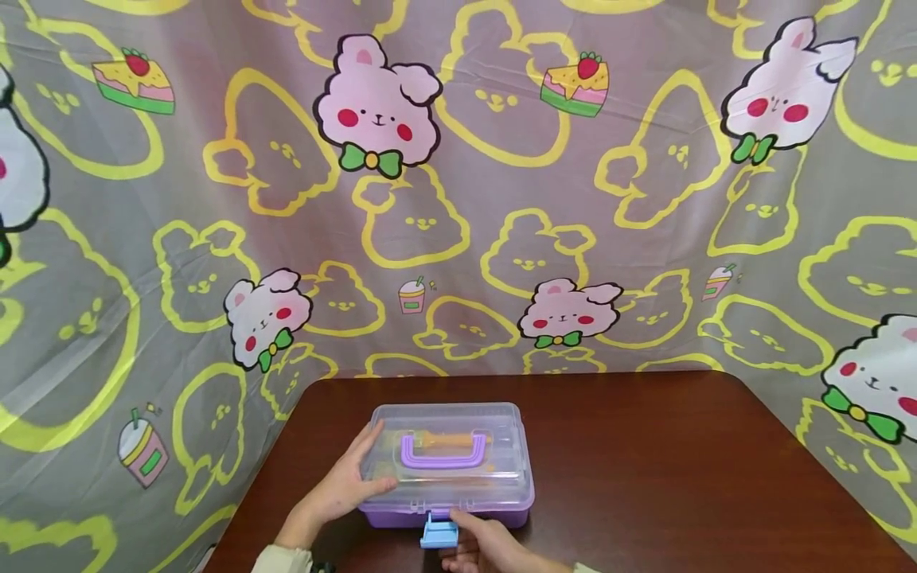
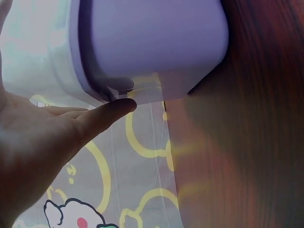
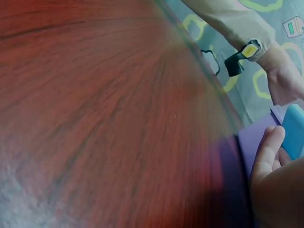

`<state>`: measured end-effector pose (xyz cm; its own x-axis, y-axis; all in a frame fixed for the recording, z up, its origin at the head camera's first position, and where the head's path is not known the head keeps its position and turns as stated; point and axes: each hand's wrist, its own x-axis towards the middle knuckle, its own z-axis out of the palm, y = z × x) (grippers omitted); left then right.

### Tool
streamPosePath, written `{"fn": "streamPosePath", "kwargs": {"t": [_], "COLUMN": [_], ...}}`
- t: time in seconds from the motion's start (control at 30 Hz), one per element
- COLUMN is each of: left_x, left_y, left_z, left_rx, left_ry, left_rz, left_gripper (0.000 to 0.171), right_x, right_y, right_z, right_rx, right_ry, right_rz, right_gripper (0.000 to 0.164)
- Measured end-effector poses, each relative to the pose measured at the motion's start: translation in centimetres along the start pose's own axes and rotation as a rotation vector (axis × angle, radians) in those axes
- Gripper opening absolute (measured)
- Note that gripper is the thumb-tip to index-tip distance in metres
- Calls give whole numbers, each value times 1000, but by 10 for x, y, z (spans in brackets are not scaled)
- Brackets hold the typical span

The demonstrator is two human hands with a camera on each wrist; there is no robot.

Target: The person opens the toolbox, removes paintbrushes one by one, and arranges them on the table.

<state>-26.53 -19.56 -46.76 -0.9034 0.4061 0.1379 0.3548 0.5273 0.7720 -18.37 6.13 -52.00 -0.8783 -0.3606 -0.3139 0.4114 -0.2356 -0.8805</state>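
A box with a clear lid (image 1: 458, 411), a purple base (image 1: 390, 519) and a purple carry handle (image 1: 442, 462) stands on the table. Orange and yellowish things show faintly through the lid. My left hand (image 1: 351, 480) rests against the lid's left side with its fingers extended, the thumb lying over the front of the top. In the left wrist view, one straight finger (image 2: 107, 116) reaches along the box's side. At the front, a light blue latch (image 1: 439, 534) sticks out, swung away from the base. My right hand (image 1: 490, 547) holds its right edge, thumb above and fingers curled beneath.
The dark brown wooden table (image 1: 645, 461) extends to the right of the box. A patterned cloth (image 1: 487, 183) hangs behind the table and along both sides. A dark strap with a small device (image 3: 247, 52) is worn on the left wrist.
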Motion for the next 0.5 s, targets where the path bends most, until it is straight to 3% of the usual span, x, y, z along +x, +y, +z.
{"fn": "streamPosePath", "kwargs": {"t": [0.2, 0.4, 0.5], "left_x": [0, -1, -2], "left_y": [0, -2, -2], "left_z": [0, 0, 0], "left_rx": [11, 6, 10], "left_ry": [6, 1, 5], "left_rz": [27, 13, 18], "left_gripper": [97, 96, 96], "right_x": [-2, -4, -4], "right_y": [-2, -3, -1], "right_z": [-3, -5, -6], "right_rx": [-43, -135, -190], "right_ry": [-15, -19, -9], "right_rz": [-12, -25, -47], "right_gripper": [48, 26, 23]}}
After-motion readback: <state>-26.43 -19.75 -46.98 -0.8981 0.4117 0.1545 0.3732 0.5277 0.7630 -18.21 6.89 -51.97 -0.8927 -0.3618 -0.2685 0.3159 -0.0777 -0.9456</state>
